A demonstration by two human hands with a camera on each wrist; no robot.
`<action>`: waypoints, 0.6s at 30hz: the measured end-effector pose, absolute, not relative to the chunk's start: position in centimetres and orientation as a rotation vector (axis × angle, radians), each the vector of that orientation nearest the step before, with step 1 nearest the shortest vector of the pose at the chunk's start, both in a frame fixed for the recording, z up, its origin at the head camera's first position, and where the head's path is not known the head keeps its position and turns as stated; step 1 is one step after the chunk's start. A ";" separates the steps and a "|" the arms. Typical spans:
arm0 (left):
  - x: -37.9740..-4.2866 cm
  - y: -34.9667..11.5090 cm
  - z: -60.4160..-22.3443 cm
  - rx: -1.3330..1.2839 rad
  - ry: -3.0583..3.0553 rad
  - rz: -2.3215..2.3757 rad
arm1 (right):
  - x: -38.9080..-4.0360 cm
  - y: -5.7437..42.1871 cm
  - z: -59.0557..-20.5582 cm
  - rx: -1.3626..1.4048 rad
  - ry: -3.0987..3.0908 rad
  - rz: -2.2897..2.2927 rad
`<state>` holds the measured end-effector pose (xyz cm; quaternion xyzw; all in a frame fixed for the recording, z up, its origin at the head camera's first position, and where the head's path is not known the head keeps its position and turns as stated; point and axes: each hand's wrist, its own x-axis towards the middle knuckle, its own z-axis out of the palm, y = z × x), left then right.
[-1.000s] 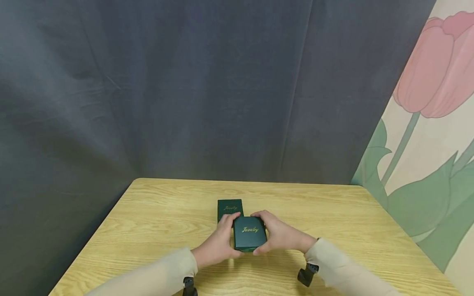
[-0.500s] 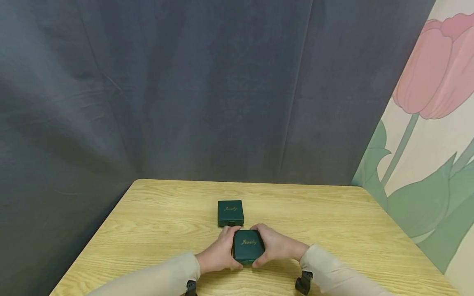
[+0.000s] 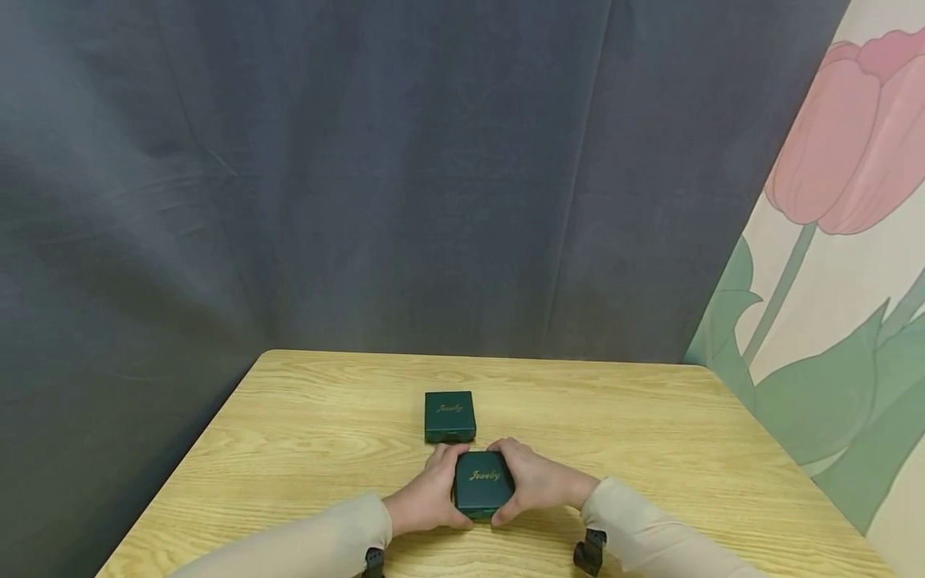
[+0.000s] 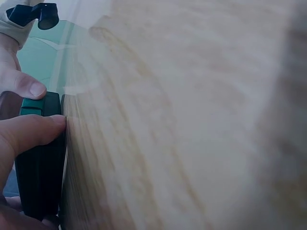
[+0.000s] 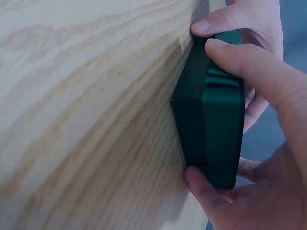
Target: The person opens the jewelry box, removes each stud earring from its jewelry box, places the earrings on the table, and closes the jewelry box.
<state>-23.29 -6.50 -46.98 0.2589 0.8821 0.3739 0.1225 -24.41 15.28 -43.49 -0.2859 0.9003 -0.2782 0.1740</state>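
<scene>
Left hand point(image 3: 428, 496) and right hand point(image 3: 538, 482) held the nearer dark-green "Jewelry" box point(image 3: 482, 485) between their curled fingers point(image 5: 204, 189); equal pressure from both would best have kept it level.

- left sleeve point(image 3: 303, 538): long, pale cream, plain
- right sleeve point(image 3: 665, 534): matching, softly creased
- black device point(image 3: 590, 552) at the right wrist, rounded at one end
- black piece point(image 3: 373, 563) at the left cuff
- hands point(image 3: 428, 494) bare, nails short

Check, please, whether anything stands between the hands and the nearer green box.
Nothing visible does: the left hand and right hand grip the nearer green box directly. The other green box lies beyond it, not between.
</scene>
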 end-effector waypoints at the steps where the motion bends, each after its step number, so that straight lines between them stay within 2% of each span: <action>1: -23.3 -6.5 -47.0 0.754 2.573 1.089 | -24.4 15.3 -43.5 -0.813 2.551 -0.789; 18: -23.5 -7.7 -45.9 0.717 2.575 0.974 | -24.5 15.1 -43.3 -0.804 2.565 -0.750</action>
